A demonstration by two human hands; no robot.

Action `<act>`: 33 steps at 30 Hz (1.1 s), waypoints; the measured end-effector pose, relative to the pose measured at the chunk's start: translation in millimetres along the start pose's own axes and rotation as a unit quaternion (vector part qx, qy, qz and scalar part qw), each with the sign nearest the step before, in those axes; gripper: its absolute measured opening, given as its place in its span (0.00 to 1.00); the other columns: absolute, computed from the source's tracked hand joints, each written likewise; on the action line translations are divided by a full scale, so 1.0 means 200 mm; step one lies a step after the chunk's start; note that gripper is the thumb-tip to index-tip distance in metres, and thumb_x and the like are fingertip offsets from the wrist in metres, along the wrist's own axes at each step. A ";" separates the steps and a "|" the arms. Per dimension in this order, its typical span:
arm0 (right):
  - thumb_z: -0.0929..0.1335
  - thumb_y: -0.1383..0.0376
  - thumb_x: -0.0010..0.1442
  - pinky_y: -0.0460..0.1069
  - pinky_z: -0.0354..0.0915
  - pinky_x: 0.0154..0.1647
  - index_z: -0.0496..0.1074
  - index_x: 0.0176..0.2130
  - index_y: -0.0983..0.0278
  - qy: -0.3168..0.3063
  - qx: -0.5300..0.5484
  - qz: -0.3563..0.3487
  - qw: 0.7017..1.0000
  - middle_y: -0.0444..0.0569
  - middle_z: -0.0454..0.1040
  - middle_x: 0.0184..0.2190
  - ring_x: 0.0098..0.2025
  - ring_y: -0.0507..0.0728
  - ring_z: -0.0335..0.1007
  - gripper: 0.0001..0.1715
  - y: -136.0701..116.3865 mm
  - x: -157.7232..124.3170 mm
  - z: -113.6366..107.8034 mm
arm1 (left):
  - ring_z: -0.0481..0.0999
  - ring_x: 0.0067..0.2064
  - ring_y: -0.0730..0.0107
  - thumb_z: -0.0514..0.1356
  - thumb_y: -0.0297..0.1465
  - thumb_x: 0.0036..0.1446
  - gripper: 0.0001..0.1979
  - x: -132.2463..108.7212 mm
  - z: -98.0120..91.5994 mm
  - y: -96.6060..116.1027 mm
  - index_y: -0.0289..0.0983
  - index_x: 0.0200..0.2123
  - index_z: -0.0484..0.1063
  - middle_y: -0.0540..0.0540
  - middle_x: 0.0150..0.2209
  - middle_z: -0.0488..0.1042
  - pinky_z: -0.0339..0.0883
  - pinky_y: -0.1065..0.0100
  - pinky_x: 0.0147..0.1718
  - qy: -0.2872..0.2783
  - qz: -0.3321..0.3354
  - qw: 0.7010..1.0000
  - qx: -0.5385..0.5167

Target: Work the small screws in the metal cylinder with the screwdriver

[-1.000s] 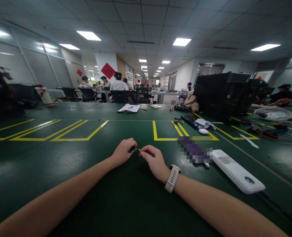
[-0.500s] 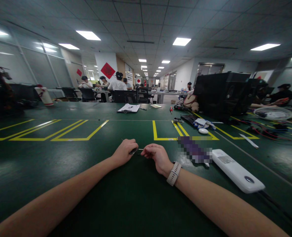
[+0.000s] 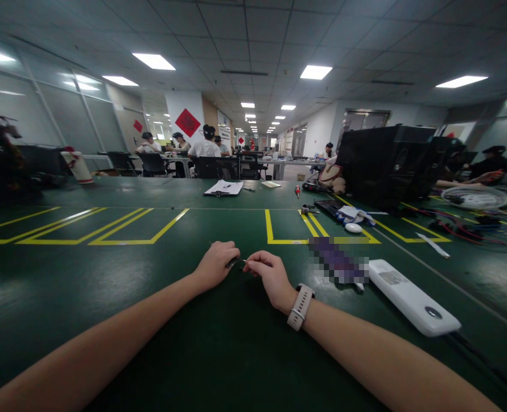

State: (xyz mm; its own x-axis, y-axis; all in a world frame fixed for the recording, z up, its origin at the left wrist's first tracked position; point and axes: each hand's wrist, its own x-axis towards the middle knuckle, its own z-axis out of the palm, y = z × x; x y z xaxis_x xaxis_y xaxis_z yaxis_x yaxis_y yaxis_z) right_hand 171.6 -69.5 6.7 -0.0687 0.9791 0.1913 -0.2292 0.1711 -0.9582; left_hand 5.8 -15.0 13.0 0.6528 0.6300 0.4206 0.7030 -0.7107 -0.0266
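Right hand [image 3: 272,278] turned, pinching mostly hidden thin tool [image 3: 242,261], left hand [image 3: 216,265] clasping obscured dark part [image 3: 232,263]

Place: open-plan office floor, fitted out as a workshop.
Bench: broad green table [image 3: 219,349] beneath left hand [image 3: 216,266] and right hand [image 3: 271,279]; yellow tape [image 3: 269,226] laid out in box shapes, beyond the grip on either side.
Wiring: loose coloured wires [image 3: 455,228], far right of the grip.
Equipment: large black case [image 3: 377,163], beyond the grip, to the right.
Paperwork: clipboard [image 3: 223,187] with paper, straight beyond the grip.
Seating: office chairs [image 3: 153,164], well beyond the grip, to the left.
Staff: people [image 3: 205,147] in dark caps, among the chairs.
Shell: panelled ceiling [image 3: 264,31] with flat lights [image 3: 154,61], above the grip; glass partitions [image 3: 67,109], far left.
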 end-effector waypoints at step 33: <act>0.65 0.68 0.45 0.47 0.57 0.26 0.68 0.22 0.65 0.100 0.082 0.025 0.991 0.44 0.69 0.19 0.24 0.51 0.62 0.03 0.02 0.05 -0.04 | 0.68 0.30 0.67 0.53 0.27 0.48 0.01 0.01 0.06 -0.08 0.37 0.26 0.62 0.50 0.27 0.66 0.60 0.68 0.28 0.009 -0.145 0.986 -0.086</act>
State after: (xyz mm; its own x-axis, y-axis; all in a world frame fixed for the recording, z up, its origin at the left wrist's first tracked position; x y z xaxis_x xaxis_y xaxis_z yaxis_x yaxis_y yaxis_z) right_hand 178.1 -59.1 3.4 0.1052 0.9910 0.0825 -0.3856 0.1171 -0.9152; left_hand -1.0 1.8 4.2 0.4255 0.8100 0.4034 0.7998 -0.5452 0.2512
